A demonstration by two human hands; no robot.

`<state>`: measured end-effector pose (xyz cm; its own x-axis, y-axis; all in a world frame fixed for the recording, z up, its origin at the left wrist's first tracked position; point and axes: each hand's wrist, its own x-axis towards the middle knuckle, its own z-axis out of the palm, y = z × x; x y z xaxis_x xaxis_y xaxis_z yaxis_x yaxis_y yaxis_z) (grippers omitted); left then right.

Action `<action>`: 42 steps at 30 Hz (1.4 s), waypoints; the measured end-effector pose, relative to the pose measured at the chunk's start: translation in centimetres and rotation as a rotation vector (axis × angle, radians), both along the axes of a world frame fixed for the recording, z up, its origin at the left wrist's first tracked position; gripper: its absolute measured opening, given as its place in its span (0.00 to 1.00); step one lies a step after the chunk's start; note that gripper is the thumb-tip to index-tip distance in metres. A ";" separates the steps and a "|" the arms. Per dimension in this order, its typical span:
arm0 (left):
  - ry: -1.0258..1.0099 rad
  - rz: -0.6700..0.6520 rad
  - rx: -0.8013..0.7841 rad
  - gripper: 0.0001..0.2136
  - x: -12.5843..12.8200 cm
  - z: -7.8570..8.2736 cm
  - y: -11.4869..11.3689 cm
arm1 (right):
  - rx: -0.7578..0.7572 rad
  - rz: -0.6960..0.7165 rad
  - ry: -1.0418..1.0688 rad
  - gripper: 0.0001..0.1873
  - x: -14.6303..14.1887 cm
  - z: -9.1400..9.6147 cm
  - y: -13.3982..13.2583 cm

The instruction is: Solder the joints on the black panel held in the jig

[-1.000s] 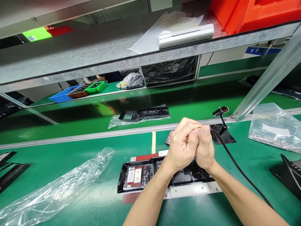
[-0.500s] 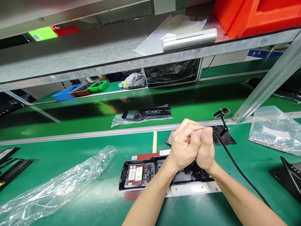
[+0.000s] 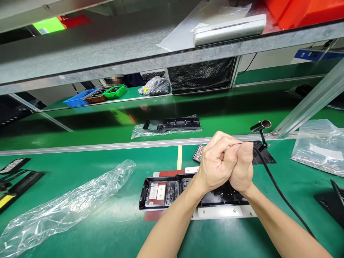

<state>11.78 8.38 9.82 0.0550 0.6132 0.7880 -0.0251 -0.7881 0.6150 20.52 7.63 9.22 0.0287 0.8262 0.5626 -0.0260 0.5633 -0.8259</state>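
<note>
Here, housing (image 3: 218, 197) beneath left hand (image 3: 217, 163)

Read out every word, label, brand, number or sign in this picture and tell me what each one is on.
No text is readable here.
White printed label seen inside the long black plastic housing: too small to read.
White label at the clear plastic bag: no legible print.
Pale label on the lime-green object at upper left: too blurred.

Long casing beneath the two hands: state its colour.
Black; the casing shows best in the head view.
</note>
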 end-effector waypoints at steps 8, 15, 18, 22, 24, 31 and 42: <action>0.012 0.008 0.002 0.14 0.2 0.0 0.2 | 0.030 -0.002 0.051 0.33 0.0 0.0 0.2; 0.007 0.013 -0.003 0.13 0.3 0.1 0.0 | 0.035 -0.005 0.036 0.33 0.1 0.4 -0.1; 0.014 0.011 -0.022 0.14 0.3 0.1 0.0 | 0.042 -0.005 0.039 0.32 0.3 0.2 -0.1; -0.005 -0.011 -0.027 0.13 0.4 0.0 0.0 | 0.024 -0.005 0.038 0.32 0.4 -0.1 -0.1; -0.015 -0.018 -0.028 0.12 0.4 0.0 0.0 | 0.016 -0.008 0.041 0.32 0.4 0.0 -0.1; -0.015 -0.003 -0.022 0.11 0.4 0.0 0.1 | 0.004 0.008 0.051 0.33 0.1 0.4 -0.1; -0.004 0.013 -0.007 0.13 0.1 0.1 0.0 | 0.033 0.024 0.071 0.32 -0.1 0.1 0.2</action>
